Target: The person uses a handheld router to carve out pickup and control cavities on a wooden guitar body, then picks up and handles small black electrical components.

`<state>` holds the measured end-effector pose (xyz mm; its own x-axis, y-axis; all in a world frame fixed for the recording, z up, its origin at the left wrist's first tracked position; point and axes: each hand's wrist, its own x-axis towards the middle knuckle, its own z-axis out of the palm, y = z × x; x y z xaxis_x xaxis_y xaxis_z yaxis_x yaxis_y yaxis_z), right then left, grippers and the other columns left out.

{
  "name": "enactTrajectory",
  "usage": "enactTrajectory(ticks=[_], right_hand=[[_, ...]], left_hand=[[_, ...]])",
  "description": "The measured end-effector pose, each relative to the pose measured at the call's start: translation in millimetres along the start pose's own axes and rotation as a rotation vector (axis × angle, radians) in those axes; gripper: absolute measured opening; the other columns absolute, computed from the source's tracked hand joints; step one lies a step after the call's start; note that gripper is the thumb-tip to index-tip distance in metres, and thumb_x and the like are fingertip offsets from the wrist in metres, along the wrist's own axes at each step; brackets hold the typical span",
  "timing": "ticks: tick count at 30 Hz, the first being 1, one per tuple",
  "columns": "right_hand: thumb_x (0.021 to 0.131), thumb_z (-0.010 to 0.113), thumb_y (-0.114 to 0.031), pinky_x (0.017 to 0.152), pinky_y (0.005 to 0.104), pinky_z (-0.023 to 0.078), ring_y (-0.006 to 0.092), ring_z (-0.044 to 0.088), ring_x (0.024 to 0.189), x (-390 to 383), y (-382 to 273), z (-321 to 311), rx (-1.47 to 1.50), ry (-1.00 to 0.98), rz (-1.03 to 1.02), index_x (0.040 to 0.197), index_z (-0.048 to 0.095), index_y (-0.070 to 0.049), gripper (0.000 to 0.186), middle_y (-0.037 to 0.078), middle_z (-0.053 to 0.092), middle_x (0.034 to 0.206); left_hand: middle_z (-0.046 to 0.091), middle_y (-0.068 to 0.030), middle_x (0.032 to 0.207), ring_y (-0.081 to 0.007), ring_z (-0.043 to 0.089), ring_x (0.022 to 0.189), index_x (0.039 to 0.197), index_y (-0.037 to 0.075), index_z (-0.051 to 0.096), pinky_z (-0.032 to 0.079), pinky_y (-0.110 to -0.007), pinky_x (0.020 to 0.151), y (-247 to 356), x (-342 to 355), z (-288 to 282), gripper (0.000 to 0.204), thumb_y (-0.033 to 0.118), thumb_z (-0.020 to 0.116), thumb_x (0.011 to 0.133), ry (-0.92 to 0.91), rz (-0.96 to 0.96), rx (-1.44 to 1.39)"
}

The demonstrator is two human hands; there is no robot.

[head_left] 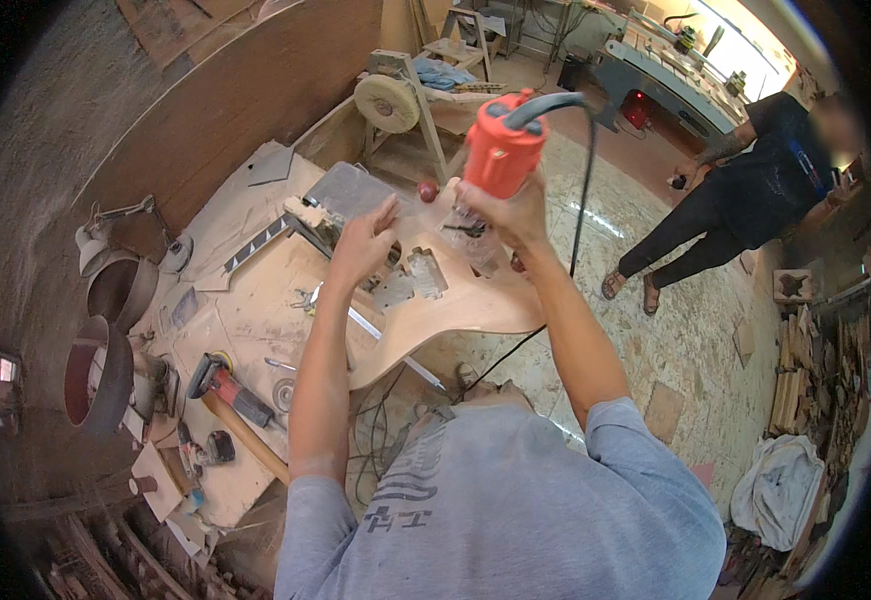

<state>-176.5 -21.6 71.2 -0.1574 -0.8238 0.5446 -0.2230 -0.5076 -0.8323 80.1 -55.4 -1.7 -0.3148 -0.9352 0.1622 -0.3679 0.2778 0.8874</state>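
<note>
My right hand (515,212) is wrapped round the lower body of a red handheld router (505,150), which stands over a wooden guitar body (465,310). A black cable runs from the router's top. Beneath the tool shows a clear plastic plate (350,190), partly hidden by my hands. My left hand (363,245) is at the plate's near edge, fingers stretched forward and nothing visible in its grasp. Cut-out pockets with clear template pieces (423,275) lie between my hands. A dark red round knob (427,190) sits just left of the router.
The workbench (240,350) carries a red-and-black sander (230,390), a cordless drill (210,450) and a steel ruler (395,345). Lamps (100,250) stand at left. Behind is a buffing wheel (387,103). A person in dark clothes (730,190) stands at right; wood offcuts (795,370) are stacked there.
</note>
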Motion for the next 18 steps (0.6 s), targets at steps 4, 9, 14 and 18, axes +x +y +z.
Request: enactTrajectory(ticks=[4, 9, 14, 18], right_hand=[[0.071, 0.095, -0.022, 0.097, 0.0354, 0.056, 0.0165, 0.070, 0.110, 21, -45, -17, 0.158, 0.083, -0.065, 0.133, 0.067, -0.004, 0.071, 0.005, 0.074, 0.126], [0.072, 0.095, -0.019, 0.096, 0.0354, 0.056, 0.0161, 0.068, 0.108, 26, -97, -47, 0.072, 0.185, -0.253, 0.133, 0.065, -0.002, 0.070, 0.006, 0.072, 0.122], [0.083, 0.089, -0.014, 0.093, 0.0356, 0.059, 0.0201, 0.071, 0.104, 3, -126, -63, -0.197, 0.197, -0.445, 0.131, 0.058, 0.002, 0.059, 0.010, 0.072, 0.115], [0.072, 0.098, -0.020, 0.094, 0.0376, 0.058, 0.0202, 0.070, 0.108, -21, -136, -62, -0.055, 0.316, -0.458, 0.129, 0.060, 0.000, 0.071, 0.009, 0.068, 0.123]], left_hand=[[0.072, -0.0230, 0.137, -0.0288, 0.070, 0.126, 0.150, -0.001, 0.057, 0.051, -0.035, 0.108, 9, 2, -18, 0.054, 0.016, 0.062, 0.100, 0.102, 0.020, 0.022], [0.080, -0.0102, 0.113, -0.0131, 0.073, 0.102, 0.121, 0.000, 0.079, 0.056, -0.029, 0.093, 133, 13, -56, 0.028, 0.021, 0.070, 0.104, 0.318, 0.212, -0.015], [0.079, -0.0079, 0.103, -0.0111, 0.072, 0.099, 0.108, 0.001, 0.080, 0.058, -0.026, 0.086, 311, -20, -46, 0.016, 0.015, 0.078, 0.099, 0.212, 0.930, 0.045], [0.079, -0.0209, 0.098, -0.0320, 0.077, 0.089, 0.121, 0.005, 0.079, 0.059, -0.038, 0.080, 378, -22, -48, 0.036, 0.027, 0.076, 0.093, -0.261, 1.198, 0.088]])
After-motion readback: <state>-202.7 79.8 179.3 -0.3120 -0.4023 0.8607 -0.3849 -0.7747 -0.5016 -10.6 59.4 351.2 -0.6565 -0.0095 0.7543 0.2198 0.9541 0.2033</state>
